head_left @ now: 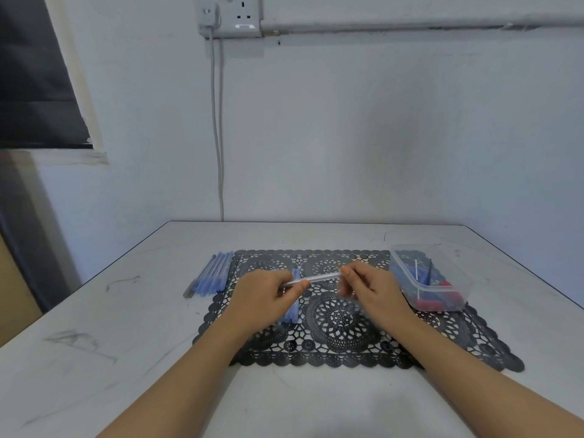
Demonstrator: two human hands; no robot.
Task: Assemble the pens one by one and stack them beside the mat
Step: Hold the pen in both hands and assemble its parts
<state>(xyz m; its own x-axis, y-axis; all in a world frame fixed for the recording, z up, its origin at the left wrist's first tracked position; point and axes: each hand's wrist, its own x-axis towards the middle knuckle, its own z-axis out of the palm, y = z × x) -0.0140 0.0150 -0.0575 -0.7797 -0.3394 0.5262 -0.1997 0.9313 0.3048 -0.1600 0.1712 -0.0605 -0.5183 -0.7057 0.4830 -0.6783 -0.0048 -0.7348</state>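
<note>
Over the middle of a black lace-patterned mat [341, 343], the person holds a clear pen barrel [319, 278] between both hands, lifted off the surface and tilted slightly so that its right end sits a little higher. The left hand [265, 292] has its fingers curled in and pinches the barrel's left end between thumb and forefinger. The right hand [369, 286] grips the other end with the tips of its thumb and forefinger, its remaining fingers loosely bent below. Just beneath the left hand, a few pale blue pen parts [294, 308] lie on the mat, partly hidden by the hand, so their number cannot be told. Beside the mat's far left edge, a row of blue pens [211, 275] lies side by side on the white table [126, 343], touching one another, with a greyish one on the outer side. On the mat's far right corner rests a clear plastic container [442, 294] holding blue and red pieces and some thin rods. The mat lies flat near the centre of the table, which stands against a pale wall carrying a socket [241, 15] and a hanging grey cable [218, 137].
</note>
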